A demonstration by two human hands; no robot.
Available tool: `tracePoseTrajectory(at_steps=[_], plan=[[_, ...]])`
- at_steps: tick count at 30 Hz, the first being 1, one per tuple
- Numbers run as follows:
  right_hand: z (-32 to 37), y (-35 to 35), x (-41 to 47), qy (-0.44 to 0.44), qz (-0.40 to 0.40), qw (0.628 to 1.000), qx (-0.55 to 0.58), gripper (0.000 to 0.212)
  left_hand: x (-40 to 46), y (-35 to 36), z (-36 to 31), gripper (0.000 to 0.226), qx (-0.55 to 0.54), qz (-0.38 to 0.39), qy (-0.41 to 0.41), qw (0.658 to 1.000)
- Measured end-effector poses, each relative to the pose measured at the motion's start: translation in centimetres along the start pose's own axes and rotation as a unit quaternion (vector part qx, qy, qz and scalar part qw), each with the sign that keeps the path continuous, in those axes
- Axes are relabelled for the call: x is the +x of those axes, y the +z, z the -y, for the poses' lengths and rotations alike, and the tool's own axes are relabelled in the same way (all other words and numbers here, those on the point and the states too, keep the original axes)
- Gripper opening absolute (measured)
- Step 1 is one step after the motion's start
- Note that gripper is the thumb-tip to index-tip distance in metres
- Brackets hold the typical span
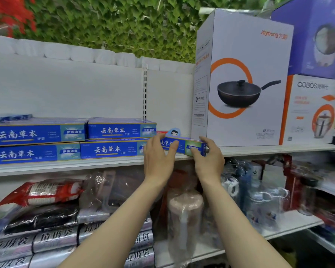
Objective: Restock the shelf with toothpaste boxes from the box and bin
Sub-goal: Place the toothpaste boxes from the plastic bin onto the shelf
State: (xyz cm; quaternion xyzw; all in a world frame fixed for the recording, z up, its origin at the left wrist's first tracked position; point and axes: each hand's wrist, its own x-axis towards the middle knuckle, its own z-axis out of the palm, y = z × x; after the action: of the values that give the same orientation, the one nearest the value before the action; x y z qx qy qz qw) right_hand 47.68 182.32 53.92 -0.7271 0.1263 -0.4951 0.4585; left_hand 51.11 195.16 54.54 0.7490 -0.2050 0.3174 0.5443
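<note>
While both hands hold one toothpaste box at the front edge of the shelf, the step in hand seems to be setting it into the gap at 3 o'clock from the stacked boxes, and at 9 o'clock from the big pan carton. To do it well, I think the box should stay level, slide straight back toward 12 o'clock, and end flush with the front faces of the stack, without pushing the small cartoon tag behind it. The left hand has its fingers curled over the left end of the box, thumb on the front face; the right hand pinches the right end, thumb below and fingers over the top. Both forearms reach up from 6 o'clock, almost parallel, wrists nearly straight. The supply box and bin are not in view.
</note>
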Motion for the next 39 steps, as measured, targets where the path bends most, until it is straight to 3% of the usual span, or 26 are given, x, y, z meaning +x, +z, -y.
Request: tracePoseTrajectory(at_steps=[3, 6, 9, 12, 18, 27, 34, 39], plan=[[-0.2, -0.2, -0.1, 0.004, -0.008, 1.000, 0.002, 0.036, -0.5, 0.1, 0.2, 0.049, 0.007, 0.005, -0.004, 1.000], [0.0, -0.8, -0.1, 0.021, -0.077, 0.997, 0.019, 0.033, -0.7, -0.3, 0.2, 0.047, 0.020, -0.004, 0.012, 1.000], [0.4, -1.9, -0.1, 0.027, -0.150, 0.985, 0.085, 0.033, -0.7, -0.9, 0.0, 0.046, 0.032, -0.031, 0.052, 0.998], [1.5, -2.6, -0.1, 0.023, -0.177, 0.967, 0.180, 0.035, -0.5, -1.3, -0.2, 0.059, 0.053, -0.079, 0.082, 0.992], [3.7, -1.0, 0.3, 0.043, -0.058, 0.941, 0.330, 0.039, -0.1, -2.9, -0.9, 0.054, 0.071, -0.158, 0.094, 0.980], [6.2, 4.9, 0.0, 0.040, 0.144, 0.929, 0.339, 0.043, 1.2, -6.0, 1.4, 0.051, 0.130, -0.176, 0.068, 0.973], [6.5, 8.0, 0.3, 0.053, 0.194, 0.921, 0.335, 0.041, 1.7, -7.7, 3.3, 0.050, 0.174, -0.170, 0.037, 0.969], [5.3, 9.4, 0.7, 0.040, 0.170, 0.950, 0.259, 0.044, 1.9, -8.0, 3.7, 0.049, 0.190, -0.169, 0.028, 0.967]])
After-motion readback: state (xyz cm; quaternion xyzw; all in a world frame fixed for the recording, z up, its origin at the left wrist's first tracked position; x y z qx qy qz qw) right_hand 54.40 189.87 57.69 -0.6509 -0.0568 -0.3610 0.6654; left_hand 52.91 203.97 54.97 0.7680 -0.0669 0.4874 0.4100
